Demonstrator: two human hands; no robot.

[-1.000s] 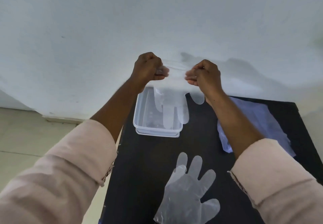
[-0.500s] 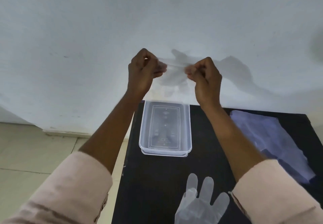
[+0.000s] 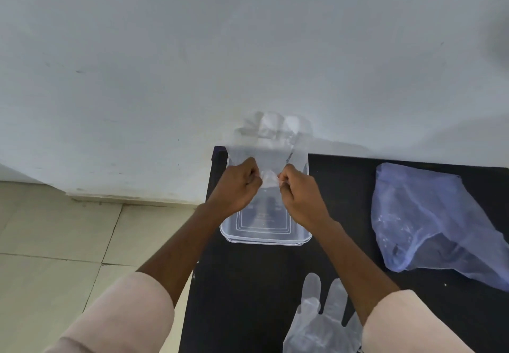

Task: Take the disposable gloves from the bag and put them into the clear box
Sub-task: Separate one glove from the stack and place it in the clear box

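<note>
A clear plastic box (image 3: 265,235) sits on the black table (image 3: 248,283) near its far left corner. My left hand (image 3: 238,187) and my right hand (image 3: 301,194) are both above the box, each pinching the cuff edge of one transparent disposable glove (image 3: 271,137). The glove's fingers flare away from me over the box's far end toward the wall. A second clear glove (image 3: 322,322) lies flat on the table near me, between my forearms. The bluish translucent bag (image 3: 429,223) lies crumpled on the table to the right.
A pale wall (image 3: 248,49) rises directly behind the table. Beige floor tiles (image 3: 55,242) lie off the table's left edge. My pink sleeves fill the bottom corners.
My hands have dropped from in front of the wall to just above the box and drawn closer together. The glove that hung downward now flares forward past my hands. The camera has tilted down.
</note>
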